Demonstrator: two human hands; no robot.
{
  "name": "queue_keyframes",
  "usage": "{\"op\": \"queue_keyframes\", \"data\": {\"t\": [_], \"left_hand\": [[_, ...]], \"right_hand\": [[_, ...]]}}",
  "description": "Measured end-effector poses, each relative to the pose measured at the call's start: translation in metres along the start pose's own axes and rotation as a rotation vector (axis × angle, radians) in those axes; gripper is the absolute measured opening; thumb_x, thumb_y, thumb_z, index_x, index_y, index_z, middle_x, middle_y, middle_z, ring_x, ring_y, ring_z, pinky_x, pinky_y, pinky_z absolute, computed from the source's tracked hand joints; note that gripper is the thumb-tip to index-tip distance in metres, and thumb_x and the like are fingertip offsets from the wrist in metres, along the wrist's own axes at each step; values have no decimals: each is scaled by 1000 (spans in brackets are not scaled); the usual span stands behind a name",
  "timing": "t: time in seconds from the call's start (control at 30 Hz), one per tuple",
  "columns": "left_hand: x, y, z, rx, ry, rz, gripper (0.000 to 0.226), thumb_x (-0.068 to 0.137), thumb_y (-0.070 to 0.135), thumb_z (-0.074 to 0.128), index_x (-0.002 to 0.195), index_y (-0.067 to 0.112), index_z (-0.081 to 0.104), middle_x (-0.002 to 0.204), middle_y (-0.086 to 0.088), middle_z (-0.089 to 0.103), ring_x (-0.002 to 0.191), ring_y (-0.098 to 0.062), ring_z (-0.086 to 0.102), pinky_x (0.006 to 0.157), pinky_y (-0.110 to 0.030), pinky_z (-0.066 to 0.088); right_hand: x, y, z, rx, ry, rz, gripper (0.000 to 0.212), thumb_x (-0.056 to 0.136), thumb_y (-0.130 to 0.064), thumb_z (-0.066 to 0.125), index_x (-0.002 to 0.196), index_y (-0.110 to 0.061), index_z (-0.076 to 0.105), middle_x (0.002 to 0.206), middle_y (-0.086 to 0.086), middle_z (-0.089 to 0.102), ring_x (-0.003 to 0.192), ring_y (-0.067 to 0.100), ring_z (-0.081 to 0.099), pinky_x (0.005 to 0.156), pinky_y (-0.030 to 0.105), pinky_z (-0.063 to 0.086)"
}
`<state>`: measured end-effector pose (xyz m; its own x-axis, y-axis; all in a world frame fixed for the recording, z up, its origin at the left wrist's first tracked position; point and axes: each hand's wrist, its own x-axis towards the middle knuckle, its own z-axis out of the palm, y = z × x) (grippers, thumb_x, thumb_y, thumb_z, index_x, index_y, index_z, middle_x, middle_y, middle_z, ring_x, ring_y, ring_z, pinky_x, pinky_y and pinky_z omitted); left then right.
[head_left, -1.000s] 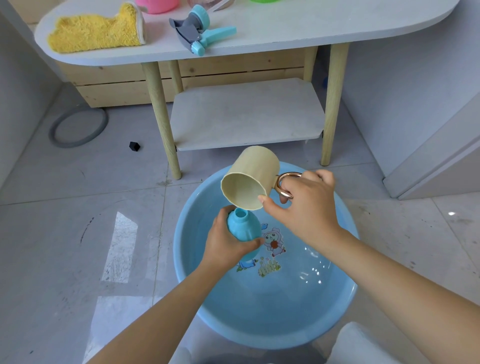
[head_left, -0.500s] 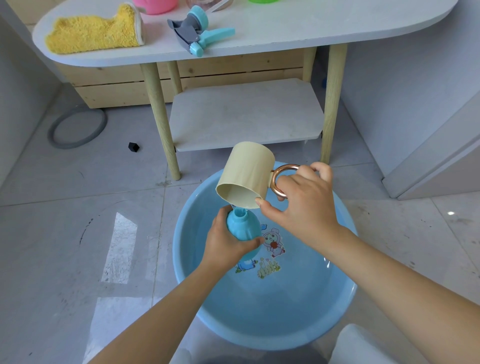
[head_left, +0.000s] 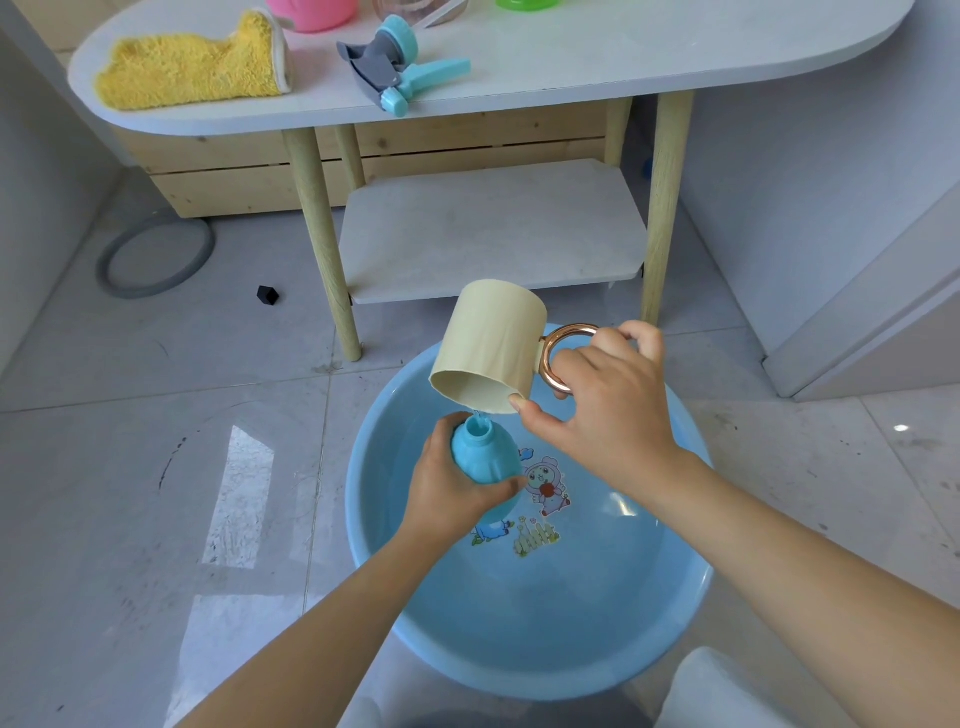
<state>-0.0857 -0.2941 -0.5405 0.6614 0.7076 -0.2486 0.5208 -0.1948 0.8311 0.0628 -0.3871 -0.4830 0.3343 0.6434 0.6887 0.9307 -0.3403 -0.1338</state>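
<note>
1. Cream mug (head_left: 488, 343): there is one, tipped well over with its mouth facing down and toward the camera. The right hand (head_left: 608, 410) grips it, with fingers curled through its single copper ring handle (head_left: 563, 358) and the thumb tip pressed against the rim.
2. One thin trickle of water (head_left: 479, 415) falls from the mug's lowest edge into the open neck of the one blue bottle (head_left: 480, 452) directly beneath.
3. The left hand (head_left: 452, 488) is wrapped round the bottle's round body and holds it nearly upright, just under the mug. The two hands are close together but do not touch.
4. Both hands and both vessels are above one round blue basin (head_left: 545, 613), which stands on the grey tiled floor. One cartoon print (head_left: 543, 480) shows on the basin's bottom.
5. Just behind the basin stands one white table (head_left: 623, 57) on four pale wooden legs, with one lower shelf (head_left: 493, 228) between them.
6. On the tabletop lie one fluffy yellow mitt (head_left: 192, 67) at the left and one blue-and-grey spray head (head_left: 395, 65) on its side near the front edge. Three vessels at the far edge are cut off by the frame: one pink (head_left: 311, 10), one clear (head_left: 415, 10) and one green (head_left: 527, 4).
7. One pale wooden crate (head_left: 234, 176) sits behind the table legs.
8. On the floor to the left lie one grey hose ring (head_left: 156, 254) and one small black cube (head_left: 267, 294), well apart from the basin.
9. One white object (head_left: 727, 691) shows at the bottom right, partly out of frame; I cannot tell what it is.
</note>
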Motion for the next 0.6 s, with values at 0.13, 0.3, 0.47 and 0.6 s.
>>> {"op": "queue_keyframes", "data": {"t": [0.13, 0.3, 0.47, 0.6], "left_hand": [[1, -1, 1, -9, 2, 0, 76, 58, 34, 87, 114, 41, 36, 112, 9, 55, 99, -12, 56, 78, -27, 50], [1, -2, 0, -19, 4, 1, 76, 58, 34, 87, 115, 40, 38, 112, 9, 57, 99, -12, 57, 80, -30, 53], [2, -2, 0, -22, 8, 8, 76, 58, 34, 87, 116, 38, 40, 112, 10, 56, 100, -11, 56, 81, -31, 53], [2, -2, 0, -31, 11, 7, 77, 57, 34, 88, 118, 37, 40, 112, 10, 57, 100, -11, 57, 83, -34, 53]], "right_hand": [[1, 0, 0, 3, 6, -11, 41, 76, -48, 62, 58, -15, 46, 51, -9, 37, 59, 19, 44, 84, 35, 31], [0, 0, -1, 5, 1, -48, 40, 75, -46, 63, 58, -15, 45, 50, -6, 41, 59, 20, 44, 84, 35, 30], [0, 0, -2, 4, -10, -82, 40, 74, -44, 66, 59, -13, 48, 50, -4, 44, 60, 20, 46, 85, 36, 32], [1, 0, -2, -11, -28, -88, 39, 74, -44, 68, 60, -13, 49, 52, -4, 45, 61, 21, 47, 85, 37, 33]]}}
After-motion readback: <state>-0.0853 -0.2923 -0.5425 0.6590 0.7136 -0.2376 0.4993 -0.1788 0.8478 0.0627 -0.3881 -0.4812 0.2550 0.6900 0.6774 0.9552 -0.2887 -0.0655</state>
